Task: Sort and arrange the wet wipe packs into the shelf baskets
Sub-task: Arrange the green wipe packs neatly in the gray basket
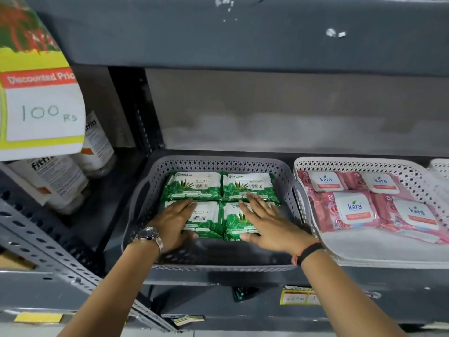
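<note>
Shelving of grey metal carries two perforated baskets side by side, their walls touching. Grey basket on the left holds four green Origami packs lying flat in a two-by-two block pushed toward its back wall, leaving bare floor at the front. White basket on the right holds pink Kara packs, four with white lids showing, lying flat and overlapping, also toward the back. Beyond the upright post at far left, white bottles lie on the next bay under a hanging price card reading 100. Both hands are inside the grey basket: the left hand, with a wristwatch, lies flat and spread on the front left pack, thumb at its front edge; the right hand, with a black wristband, lies flat and spread on the front right pack, fingertips reaching the rear one. Neither hand clasps anything.
</note>
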{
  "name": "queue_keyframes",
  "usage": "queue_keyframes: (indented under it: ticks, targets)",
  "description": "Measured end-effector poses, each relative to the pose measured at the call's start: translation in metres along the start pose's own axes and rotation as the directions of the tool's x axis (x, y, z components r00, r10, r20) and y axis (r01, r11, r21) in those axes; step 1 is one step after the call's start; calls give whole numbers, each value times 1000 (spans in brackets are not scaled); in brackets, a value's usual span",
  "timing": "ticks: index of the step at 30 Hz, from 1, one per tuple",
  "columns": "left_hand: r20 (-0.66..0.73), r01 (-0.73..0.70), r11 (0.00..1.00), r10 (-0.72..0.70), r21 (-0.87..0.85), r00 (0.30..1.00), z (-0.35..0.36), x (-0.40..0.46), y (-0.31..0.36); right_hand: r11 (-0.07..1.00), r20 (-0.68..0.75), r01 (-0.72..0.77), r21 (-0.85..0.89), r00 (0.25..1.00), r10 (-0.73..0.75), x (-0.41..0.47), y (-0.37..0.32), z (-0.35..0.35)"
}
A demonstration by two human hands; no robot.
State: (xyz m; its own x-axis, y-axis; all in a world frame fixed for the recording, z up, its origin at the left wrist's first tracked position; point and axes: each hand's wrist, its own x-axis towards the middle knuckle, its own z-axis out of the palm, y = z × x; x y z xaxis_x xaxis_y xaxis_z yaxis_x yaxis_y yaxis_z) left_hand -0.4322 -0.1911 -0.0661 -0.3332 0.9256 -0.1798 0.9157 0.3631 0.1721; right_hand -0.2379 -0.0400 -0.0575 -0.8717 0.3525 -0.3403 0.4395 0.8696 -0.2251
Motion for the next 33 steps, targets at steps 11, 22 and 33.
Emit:
queue_keyframes:
  ticks: [11, 22, 33]
  targets:
    - [7, -12, 982, 13, -188, 1000, -15, 2, 5, 992, -53, -56, 109, 997, 62, 5, -6, -5]
    - [-61, 145, 989, -145, -3, 988, 3, 57, 24, 957, -267, -253, 143, 921, 283, 66, -14, -4]
    - [-36, 148, 988, -149, -39, 988, -2, 54, 27, 955, -263, -177, 239, 935, 239, 58, -11, -16]
